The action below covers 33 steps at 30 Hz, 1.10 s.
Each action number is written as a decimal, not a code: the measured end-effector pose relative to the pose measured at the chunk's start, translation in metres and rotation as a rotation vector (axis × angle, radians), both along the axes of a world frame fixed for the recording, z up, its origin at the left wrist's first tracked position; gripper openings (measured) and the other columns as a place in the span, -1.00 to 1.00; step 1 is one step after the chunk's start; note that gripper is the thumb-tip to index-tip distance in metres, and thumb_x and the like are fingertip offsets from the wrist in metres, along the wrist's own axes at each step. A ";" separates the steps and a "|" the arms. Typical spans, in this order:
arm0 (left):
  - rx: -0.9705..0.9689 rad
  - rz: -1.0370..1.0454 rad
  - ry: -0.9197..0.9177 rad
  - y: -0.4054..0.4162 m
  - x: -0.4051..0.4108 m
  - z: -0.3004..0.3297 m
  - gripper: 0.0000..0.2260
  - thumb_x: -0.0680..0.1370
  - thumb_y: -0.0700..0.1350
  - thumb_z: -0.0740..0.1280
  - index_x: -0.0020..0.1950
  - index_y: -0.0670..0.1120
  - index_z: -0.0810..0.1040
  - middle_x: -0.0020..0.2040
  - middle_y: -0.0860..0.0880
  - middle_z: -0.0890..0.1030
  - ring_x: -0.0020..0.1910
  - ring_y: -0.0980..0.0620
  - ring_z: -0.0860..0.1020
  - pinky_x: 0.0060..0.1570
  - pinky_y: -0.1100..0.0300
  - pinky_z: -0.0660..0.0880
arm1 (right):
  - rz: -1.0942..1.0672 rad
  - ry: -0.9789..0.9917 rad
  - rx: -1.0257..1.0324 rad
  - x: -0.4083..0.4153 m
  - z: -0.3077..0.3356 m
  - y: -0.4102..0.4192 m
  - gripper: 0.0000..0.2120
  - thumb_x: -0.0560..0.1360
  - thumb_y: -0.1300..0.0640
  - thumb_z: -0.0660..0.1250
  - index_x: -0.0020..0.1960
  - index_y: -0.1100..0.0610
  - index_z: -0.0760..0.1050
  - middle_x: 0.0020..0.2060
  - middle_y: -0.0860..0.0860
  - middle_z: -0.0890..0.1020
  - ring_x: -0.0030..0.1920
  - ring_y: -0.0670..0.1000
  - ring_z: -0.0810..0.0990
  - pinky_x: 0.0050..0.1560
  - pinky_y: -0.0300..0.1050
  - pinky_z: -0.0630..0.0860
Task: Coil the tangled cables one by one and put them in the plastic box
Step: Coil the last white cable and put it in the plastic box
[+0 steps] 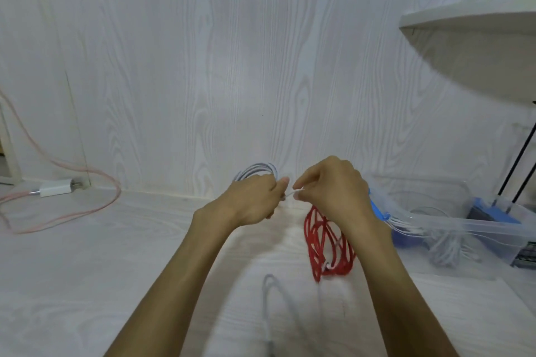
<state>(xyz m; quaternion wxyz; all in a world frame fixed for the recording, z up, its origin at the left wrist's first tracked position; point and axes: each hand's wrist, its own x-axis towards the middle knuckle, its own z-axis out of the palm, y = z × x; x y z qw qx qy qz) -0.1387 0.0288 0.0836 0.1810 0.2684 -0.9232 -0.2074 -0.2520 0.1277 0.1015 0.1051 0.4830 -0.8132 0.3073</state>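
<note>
Nearest the camera, a loose white cable [271,298] trails over the table [87,284], not yet coiled, and a red cable [327,246] lies bunched beyond it. Above them, the left hand [252,200] grips a white coil [256,171] while the right hand [330,185] pinches its free end. At right, the plastic box [464,229] already holds white cable, so I judge the task roughly midway.

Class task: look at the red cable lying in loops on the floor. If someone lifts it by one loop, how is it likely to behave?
The red cable would probably flop and sag, since its loops lie loose and uneven. It looks thin, so it is likely light. Nothing visibly ties it, so loops may slip apart or catch on the white cable nearby.
</note>
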 end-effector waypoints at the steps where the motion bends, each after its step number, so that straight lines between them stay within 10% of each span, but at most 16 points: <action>1: 0.137 -0.049 0.016 0.000 -0.001 0.002 -0.54 0.65 0.13 -0.07 -0.08 -0.11 0.51 -0.48 0.09 0.48 -0.45 0.17 0.44 -0.23 0.20 0.45 | -0.012 0.034 -0.045 0.000 -0.001 -0.001 -0.92 0.35 0.00 0.51 -0.16 -0.07 0.67 -0.18 -0.09 0.67 -0.13 -0.06 0.63 -0.28 -0.22 0.36; 9: 1.011 -0.644 0.109 -0.013 0.037 0.021 -0.73 0.60 0.08 0.13 -0.21 -0.02 0.42 -0.53 0.12 0.27 -0.57 0.20 0.17 -0.54 0.38 0.21 | 0.054 0.108 -0.395 0.002 -0.013 -0.013 -0.74 0.47 -0.16 0.33 -0.15 -0.02 0.68 -0.51 -0.06 0.50 -0.46 -0.05 0.44 -0.46 -0.21 0.25; 14: 1.338 -0.820 0.480 -0.010 0.036 0.033 -0.75 0.58 -0.04 0.14 -0.28 -0.04 0.43 -0.56 0.12 0.17 -0.61 0.18 0.10 -0.61 0.36 0.14 | 0.198 -0.118 -0.150 0.006 -0.030 -0.026 -0.61 0.51 -0.17 0.24 -0.36 0.04 0.55 -0.51 -0.02 0.57 -0.47 -0.07 0.52 -0.33 -0.09 0.47; 20: 1.906 -0.909 1.211 -0.006 0.021 0.030 -0.81 0.61 -0.12 0.15 -0.13 -0.14 0.47 -0.54 0.06 0.31 -0.61 0.13 0.22 -0.52 0.36 0.24 | 0.279 -0.197 0.021 0.022 -0.041 -0.035 -0.76 0.52 -0.10 0.27 0.10 -0.01 0.55 -0.17 -0.06 0.67 -0.19 -0.09 0.61 -0.05 -0.07 0.54; 27: 1.557 -0.667 1.590 -0.026 0.035 0.026 -0.74 0.65 -0.21 0.06 0.27 -0.23 0.43 0.01 -0.06 0.67 0.02 0.07 0.63 0.16 0.19 0.52 | 0.459 -0.144 0.347 0.048 -0.030 -0.026 -0.80 0.57 0.14 0.21 0.08 0.05 0.59 -0.02 0.02 0.62 -0.03 0.05 0.60 0.04 -0.02 0.54; 33: 0.818 -0.238 1.315 -0.027 0.023 0.025 -0.81 0.69 -0.16 -0.03 0.15 -0.11 0.35 0.12 0.02 0.63 0.19 0.09 0.57 0.31 0.15 0.33 | 0.721 -0.332 0.388 0.057 -0.009 -0.012 -0.79 0.63 0.16 0.09 0.08 0.13 0.50 -0.07 0.07 0.68 -0.21 -0.22 0.56 -0.11 -0.35 0.42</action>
